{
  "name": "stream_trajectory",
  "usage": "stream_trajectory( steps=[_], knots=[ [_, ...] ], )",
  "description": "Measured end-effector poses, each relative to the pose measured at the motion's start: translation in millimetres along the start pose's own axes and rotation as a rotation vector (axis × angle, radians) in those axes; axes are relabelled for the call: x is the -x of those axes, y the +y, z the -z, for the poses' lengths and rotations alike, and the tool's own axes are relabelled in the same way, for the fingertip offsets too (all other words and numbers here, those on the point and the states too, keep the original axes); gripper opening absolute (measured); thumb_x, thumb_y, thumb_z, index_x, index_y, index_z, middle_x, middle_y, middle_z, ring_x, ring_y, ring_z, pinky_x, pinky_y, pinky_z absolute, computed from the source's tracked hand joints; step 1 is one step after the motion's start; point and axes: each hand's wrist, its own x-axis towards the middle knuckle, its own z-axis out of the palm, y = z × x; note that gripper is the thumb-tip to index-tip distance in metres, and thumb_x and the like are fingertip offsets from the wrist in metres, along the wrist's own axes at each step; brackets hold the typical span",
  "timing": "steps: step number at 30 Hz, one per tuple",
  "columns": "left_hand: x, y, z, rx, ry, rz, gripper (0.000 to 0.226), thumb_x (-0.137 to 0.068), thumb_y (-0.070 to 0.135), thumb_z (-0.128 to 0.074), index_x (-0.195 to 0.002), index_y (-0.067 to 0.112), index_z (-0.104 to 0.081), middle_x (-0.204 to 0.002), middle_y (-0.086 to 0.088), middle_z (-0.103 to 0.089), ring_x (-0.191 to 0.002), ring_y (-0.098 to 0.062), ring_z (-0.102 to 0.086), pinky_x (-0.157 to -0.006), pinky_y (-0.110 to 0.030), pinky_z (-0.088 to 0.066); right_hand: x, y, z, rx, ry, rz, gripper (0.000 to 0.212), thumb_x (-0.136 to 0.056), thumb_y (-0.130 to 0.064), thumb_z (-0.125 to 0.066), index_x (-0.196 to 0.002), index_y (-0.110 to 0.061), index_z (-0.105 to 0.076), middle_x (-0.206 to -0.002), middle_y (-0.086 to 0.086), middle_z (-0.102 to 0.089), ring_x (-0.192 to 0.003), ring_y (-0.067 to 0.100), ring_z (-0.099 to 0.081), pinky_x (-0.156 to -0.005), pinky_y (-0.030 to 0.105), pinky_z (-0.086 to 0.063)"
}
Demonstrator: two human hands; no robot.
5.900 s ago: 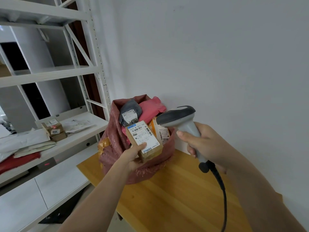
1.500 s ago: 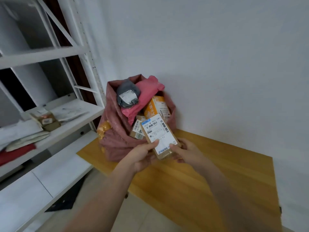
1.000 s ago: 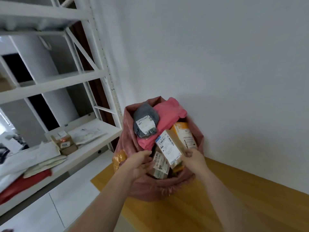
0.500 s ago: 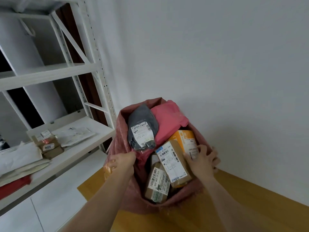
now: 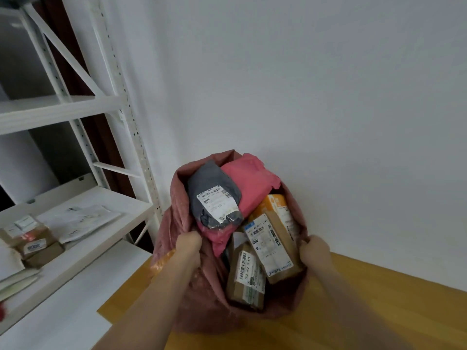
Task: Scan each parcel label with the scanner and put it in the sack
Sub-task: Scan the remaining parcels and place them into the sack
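The scanner is nowhere in view, and the print on every label is too blurred to read. Both hands are closed on the rim of the sack [image 5: 177,218], a soft, crumpled, dusty-red woven bag standing on the yellow wooden tabletop [image 5: 379,299] against the white wall: the left hand [image 5: 188,245] bunches the sack's left edge in a fist, the right hand [image 5: 314,251] grips its right edge, fingers hidden behind the fabric. Inside the sack, a brown cardboard parcel [image 5: 274,248] with a white barcode label leans tilted near the right rim, against an orange box [image 5: 278,205] partly covered by it. A second cardboard box [image 5: 246,276] sits lower, its bottom hidden by the sack's front. At the back lie a limp grey poly mailer [image 5: 214,195] and a pink poly mailer [image 5: 252,180]. Left of the sack, a white metal shelf [image 5: 75,238] carries small boxes and flat envelopes, cut off by the frame edge.
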Motion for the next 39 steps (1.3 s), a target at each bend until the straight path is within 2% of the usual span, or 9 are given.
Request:
stream_trajectory(
  steps=[3,7,10,15,19,25,29,35,39],
  knots=[
    [0,30,12,0.085,0.016,-0.157,0.03,-0.095,0.011,-0.045,-0.12,0.002,-0.058,-0.087,-0.012,-0.059,-0.068,-0.023,-0.054,-0.056,-0.026,-0.042,-1,-32,22,-0.155,0.143,0.038,0.015,-0.097,-0.011,-0.045,-0.097,-0.001,-0.056,-0.107,0.023,-0.062,-0.1,0.034,-0.056,-0.074,0.03,-0.035],
    [-2,86,41,0.19,0.047,-0.298,0.035,-0.089,0.002,-0.04,-0.117,-0.001,-0.061,-0.094,-0.013,-0.059,-0.083,-0.024,-0.056,-0.072,-0.036,-0.049,-10,-101,71,-0.315,0.332,0.179,0.018,-0.096,-0.011,-0.042,-0.082,-0.009,-0.053,-0.088,0.011,-0.058,-0.084,0.029,-0.053,-0.076,0.042,-0.045],
    [-14,111,69,0.223,0.07,-0.313,0.032,-0.086,-0.001,-0.038,-0.108,-0.002,-0.061,-0.085,-0.011,-0.058,-0.078,-0.026,-0.054,-0.072,-0.034,-0.047,-14,-138,92,-0.448,0.448,0.219,0.025,-0.094,-0.01,-0.04,-0.071,-0.018,-0.046,-0.074,-0.001,-0.052,-0.076,0.024,-0.052,-0.067,0.035,-0.041],
    [-19,112,94,0.135,0.014,-0.284,0.017,-0.086,0.004,-0.046,-0.072,0.005,-0.056,-0.071,-0.013,-0.052,-0.066,-0.025,-0.05,-0.065,-0.035,-0.043,-15,-155,77,-0.348,0.373,0.231,0.017,-0.097,-0.01,-0.041,-0.084,-0.008,-0.052,-0.088,0.009,-0.056,-0.086,0.026,-0.052,-0.076,0.037,-0.043],
    [-32,127,97,0.212,0.052,-0.353,0.019,-0.087,0.009,-0.045,-0.071,0.009,-0.055,-0.071,-0.009,-0.052,-0.066,-0.024,-0.05,-0.063,-0.035,-0.041,-25,-173,98,-0.553,0.617,0.374,0.014,-0.099,-0.016,-0.041,-0.093,-0.013,-0.053,-0.091,0.004,-0.056,-0.085,0.02,-0.05,-0.074,0.024,-0.032],
    [-52,112,74,0.13,-0.049,-0.144,0.015,-0.083,0.007,-0.056,-0.092,-0.004,-0.061,-0.086,-0.02,-0.064,-0.077,-0.033,-0.062,-0.073,-0.041,-0.054,-44,-159,83,-0.449,0.379,0.242,0.018,-0.098,-0.011,-0.042,-0.087,-0.009,-0.056,-0.087,0.006,-0.056,-0.086,0.025,-0.052,-0.075,0.035,-0.043],
    [-61,150,55,0.284,0.052,-0.299,0.015,-0.08,0.012,-0.057,-0.086,0.0,-0.064,-0.084,-0.014,-0.063,-0.082,-0.03,-0.061,-0.077,-0.041,-0.052,-61,-183,113,-0.863,0.456,0.395,0.015,-0.099,-0.016,-0.046,-0.09,-0.012,-0.057,-0.085,-0.005,-0.056,-0.072,0.004,-0.059,-0.067,0.018,-0.055],
    [-80,147,25,0.038,-0.127,-0.123,0.013,-0.079,0.006,-0.062,-0.09,-0.002,-0.059,-0.088,-0.018,-0.064,-0.083,-0.035,-0.064,-0.078,-0.042,-0.057,-113,-161,94,-0.602,0.323,0.136,0.017,-0.092,-0.015,-0.045,-0.08,-0.014,-0.057,-0.095,0.013,-0.059,-0.082,0.027,-0.054,-0.082,0.043,-0.052],
    [-91,140,14,-0.132,-0.131,-0.138,0.008,-0.077,0.007,-0.063,-0.082,0.004,-0.058,-0.067,-0.008,-0.052,-0.056,-0.02,-0.049,-0.041,-0.019,-0.044,-129,-154,68,-0.529,0.168,0.102,0.016,-0.094,-0.019,-0.045,-0.084,-0.02,-0.059,-0.107,0.011,-0.06,-0.091,0.026,-0.056,-0.09,0.046,-0.052]
  ],
)
